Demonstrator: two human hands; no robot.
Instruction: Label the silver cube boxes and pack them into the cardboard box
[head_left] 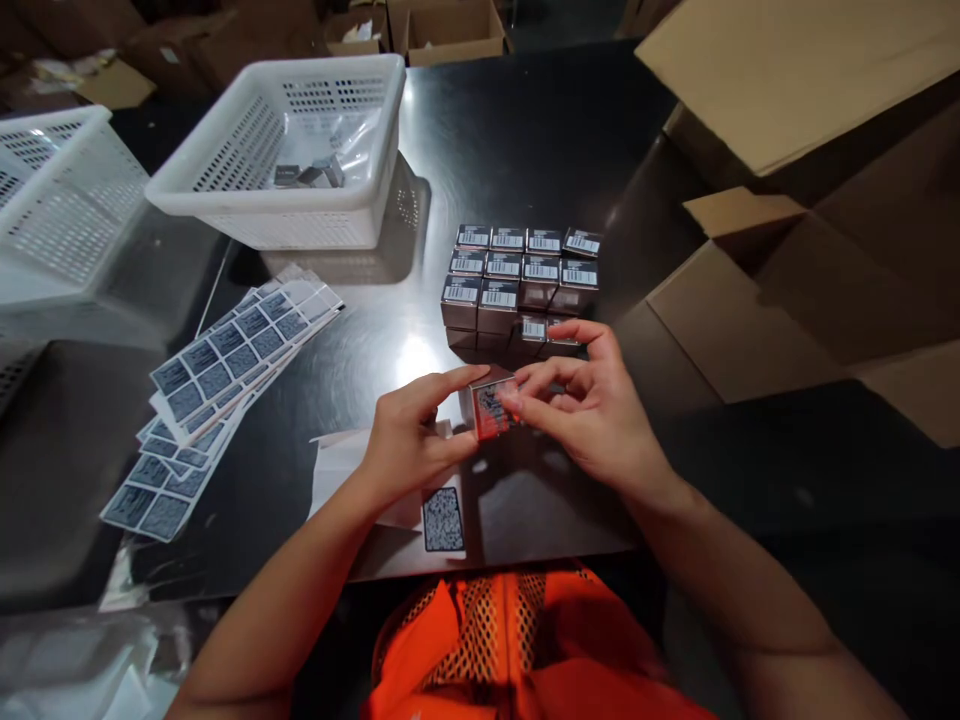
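Note:
A small box (490, 408) is gripped between the thumb and fingers of my left hand (416, 425). Its top face shows a dark printed label (493, 402) with a reddish reflection along the lower edge. My right hand (592, 400) pinches at the right side of that label with thumb and forefinger, the other fingers raised or curled. Just beyond my hands stands a block of similar small dark boxes (499, 295) with white barcode labels on top. Beneath my left wrist lies a white sheet (341, 470), near a single patterned label (443, 520) on white backing.
Sheets of dark labels (232, 355) lie fanned out at the left. Behind them a white basket (274, 207) holds a few small boxes and clear plastic. Another white basket (67, 200) stands at far left. Open cardboard boxes (750, 300) crowd the dark metal table's (525, 120) right side.

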